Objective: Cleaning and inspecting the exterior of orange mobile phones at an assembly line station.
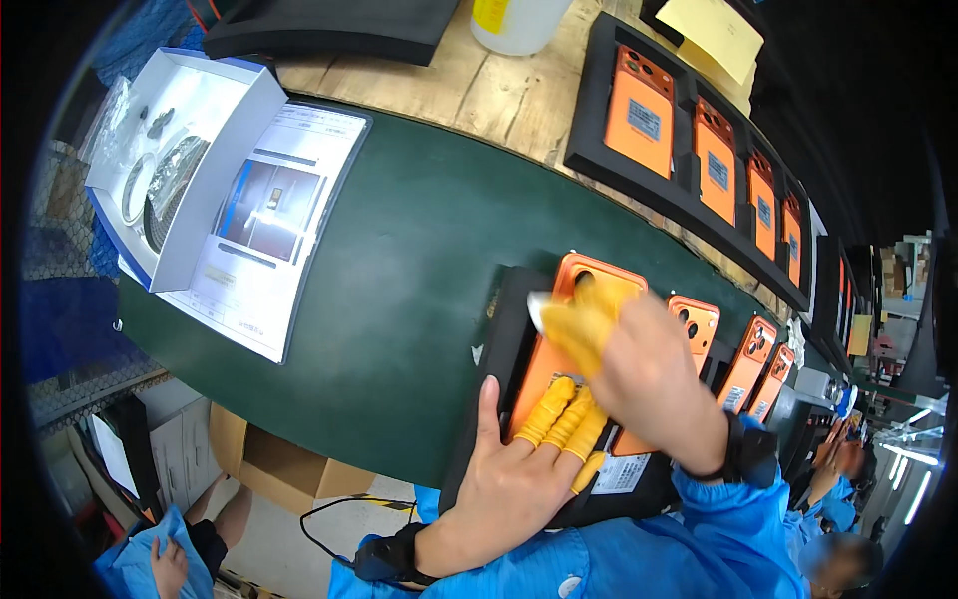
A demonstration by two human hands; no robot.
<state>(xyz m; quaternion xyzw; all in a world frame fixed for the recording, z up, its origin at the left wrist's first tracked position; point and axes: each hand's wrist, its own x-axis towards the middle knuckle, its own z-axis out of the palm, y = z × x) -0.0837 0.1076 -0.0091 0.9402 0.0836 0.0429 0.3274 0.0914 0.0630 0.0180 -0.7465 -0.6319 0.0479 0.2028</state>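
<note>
An orange phone (599, 264) lies back up in a black foam tray (512, 317) near me, its camera end away from me. My left hand (509, 479) rests flat on its lower part, fingers stretched out in yellow finger cots, the thumb by the tray's left edge. Over the phone's camera end, my right hand (639, 359) is blurred, its yellow-covered fingers pinched together. A small white piece (537, 311), perhaps a wipe, sticks out from those fingertips. Further orange phones (694, 317) sit in a row to the right in the same tray. My hands hide much of the first phone.
A second black foam tray (584, 150) with several orange phones stands on the wooden surface at the far right. To the left, an open white box (249, 120) with bagged parts lies on a printed sheet (284, 200). A cardboard box (269, 459) is below the green mat (399, 250).
</note>
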